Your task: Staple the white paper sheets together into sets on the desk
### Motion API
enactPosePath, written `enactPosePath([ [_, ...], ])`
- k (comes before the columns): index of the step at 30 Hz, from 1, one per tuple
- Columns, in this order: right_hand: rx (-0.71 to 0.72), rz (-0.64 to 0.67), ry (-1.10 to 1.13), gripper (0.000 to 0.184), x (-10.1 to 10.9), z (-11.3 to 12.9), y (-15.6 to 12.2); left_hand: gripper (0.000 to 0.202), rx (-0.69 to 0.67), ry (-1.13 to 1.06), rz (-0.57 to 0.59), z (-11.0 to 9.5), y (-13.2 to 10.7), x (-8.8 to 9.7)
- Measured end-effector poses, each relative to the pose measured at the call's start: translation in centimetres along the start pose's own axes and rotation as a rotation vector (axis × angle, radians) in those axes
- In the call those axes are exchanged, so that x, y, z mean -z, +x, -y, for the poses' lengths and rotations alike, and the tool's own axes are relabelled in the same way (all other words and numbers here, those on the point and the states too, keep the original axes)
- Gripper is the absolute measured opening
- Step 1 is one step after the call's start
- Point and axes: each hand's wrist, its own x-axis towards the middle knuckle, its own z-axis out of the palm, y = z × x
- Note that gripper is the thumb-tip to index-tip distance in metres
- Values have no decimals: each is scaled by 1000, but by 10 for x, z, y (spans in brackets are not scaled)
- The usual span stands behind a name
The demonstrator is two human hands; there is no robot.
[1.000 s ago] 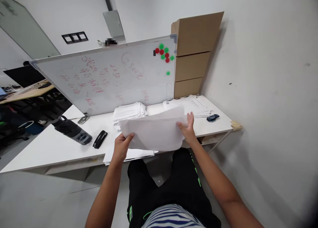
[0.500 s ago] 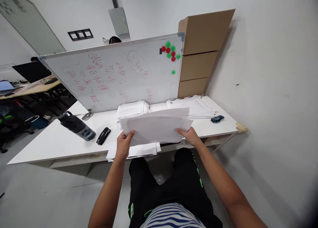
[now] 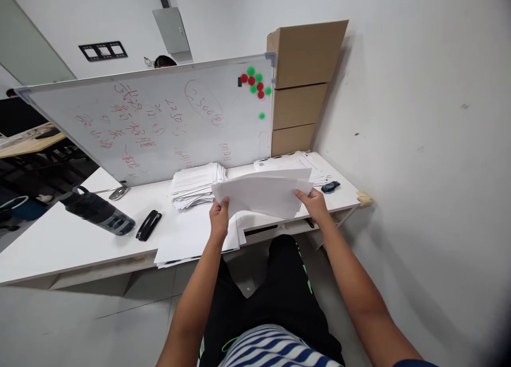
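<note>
Both my hands hold a thin bundle of white paper sheets just above the front of the white table. My left hand pinches the bundle's left edge, thumb on top. My right hand grips its right edge. Under the bundle, loose white sheets lie at the table's front edge and overhang it. A thick pile of paper sits behind, to the left of the bundle. More printed sheets lie at the back right.
A whiteboard with red writing and red and green magnets leans at the table's back. Stacked cardboard boxes stand in the right corner. A dark bottle and a black stapler lie left. A small dark object lies right.
The bundle has moved right and away from me. My right hand went from flat on the bundle's edge to gripping it. The view has shifted.
</note>
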Motion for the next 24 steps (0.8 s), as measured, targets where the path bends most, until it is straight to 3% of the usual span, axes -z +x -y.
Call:
enactPosePath([
  [7, 6, -35, -61, 49, 18, -9, 8, 51, -17, 43, -7, 17, 6, -29],
  [12, 17, -81, -118, 52, 13, -14, 6, 51, 8, 77, 7, 24, 3, -29],
  [18, 128, -112, -103, 47, 9, -7, 7, 46, 14, 55, 56, 27, 3, -31],
  [24, 89, -102, -56, 46, 8, -12, 4, 45, 27, 70, 85, 31, 3, -37],
])
